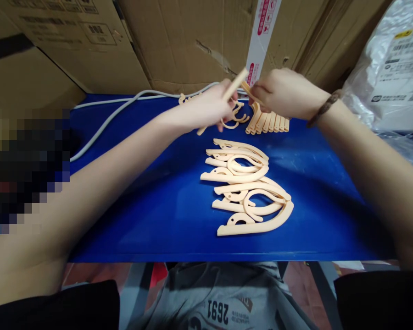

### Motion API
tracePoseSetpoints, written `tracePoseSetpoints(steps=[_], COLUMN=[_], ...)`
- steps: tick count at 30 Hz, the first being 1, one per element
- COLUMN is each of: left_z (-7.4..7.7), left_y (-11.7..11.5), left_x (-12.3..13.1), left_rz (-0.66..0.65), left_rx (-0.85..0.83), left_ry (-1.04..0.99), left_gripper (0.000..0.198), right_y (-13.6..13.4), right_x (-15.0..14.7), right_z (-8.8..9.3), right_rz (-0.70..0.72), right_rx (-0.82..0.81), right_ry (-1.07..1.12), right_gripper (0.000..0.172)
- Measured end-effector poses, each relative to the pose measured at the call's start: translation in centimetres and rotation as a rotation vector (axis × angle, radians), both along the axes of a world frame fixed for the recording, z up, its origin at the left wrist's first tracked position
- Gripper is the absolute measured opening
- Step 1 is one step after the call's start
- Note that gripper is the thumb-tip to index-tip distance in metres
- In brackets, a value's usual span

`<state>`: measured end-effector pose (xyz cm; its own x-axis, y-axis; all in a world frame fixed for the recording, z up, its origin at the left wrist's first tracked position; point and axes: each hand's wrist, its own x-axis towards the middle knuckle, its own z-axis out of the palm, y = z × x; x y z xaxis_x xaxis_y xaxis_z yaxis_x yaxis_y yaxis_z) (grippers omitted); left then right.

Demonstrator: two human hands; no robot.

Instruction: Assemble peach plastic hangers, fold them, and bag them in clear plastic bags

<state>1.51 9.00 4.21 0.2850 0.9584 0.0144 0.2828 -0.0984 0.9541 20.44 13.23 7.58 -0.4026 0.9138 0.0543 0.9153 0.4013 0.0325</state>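
Note:
My left hand (pixel 218 103) is closed around a pale peach plastic hanger arm (pixel 237 84), which slants up to the right past the fingers. My right hand (pixel 277 94) pinches another narrow peach hanger arm (pixel 250 91), its tip close to the first piece; the fingers hide most of it. Below the hands, several folded plastic hangers (pixel 254 231) lie overlapping in a column on the blue table (pixel 151 215). Just under my right hand is a row of loose hanger arms (pixel 270 123). Curved hook pieces (pixel 239 120) lie beside my left hand, partly covered by it.
Cardboard boxes (pixel 179 41) stand along the table's back edge, one with a white and red tape strip (pixel 261 34). A white cable (pixel 115 120) runs across the left back. A plastic-wrapped package (pixel 388 68) stands at the right.

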Motion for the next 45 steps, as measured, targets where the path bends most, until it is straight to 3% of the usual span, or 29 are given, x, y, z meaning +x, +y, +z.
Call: tracePoseSetpoints(steps=[4,7,11,15,21,29,35,45], left_z=[-0.3,-0.1,-0.3,-0.8,-0.9,-1.8,-2.3,-2.5], left_y=[-0.1,0.6,2.9,4.5,4.6,5.5,5.7,5.7], left_x=[0.6,1.6,3.1,4.7,5.8,5.6,5.7,5.8], left_rz=[0.104,0.019,-0.019,0.039,0.024,0.045,0.087,0.044], left_rx=[0.214,0.092,-0.024,-0.096,-0.116,-0.034,-0.076,-0.083], left_ry=[0.269,0.198,0.059,0.016,0.032,0.030,-0.005,-0.056], left_gripper=[0.029,0.021,0.019,0.020,0.019,0.016,0.021,0.021], right_y=[2.4,3.7,4.0,3.8,3.8,4.0,4.0,4.0], right_x=[2.6,4.3,4.7,3.9,3.4,3.4,3.4,3.3], right_z=[-0.1,-0.4,-1.4,-2.7,-3.9,-3.4,-3.4,-3.4], right_rz=[-0.186,-0.349,-0.436,-0.434,-0.381,-0.313,-0.272,-0.247], right_rx=[-0.061,-0.013,-0.019,0.019,0.016,-0.038,-0.045,-0.049], right_ry=[0.052,0.044,-0.001,-0.034,-0.064,-0.060,-0.053,-0.040], right_gripper=[0.035,0.035,0.035,0.038,0.036,0.037,0.037,0.035])
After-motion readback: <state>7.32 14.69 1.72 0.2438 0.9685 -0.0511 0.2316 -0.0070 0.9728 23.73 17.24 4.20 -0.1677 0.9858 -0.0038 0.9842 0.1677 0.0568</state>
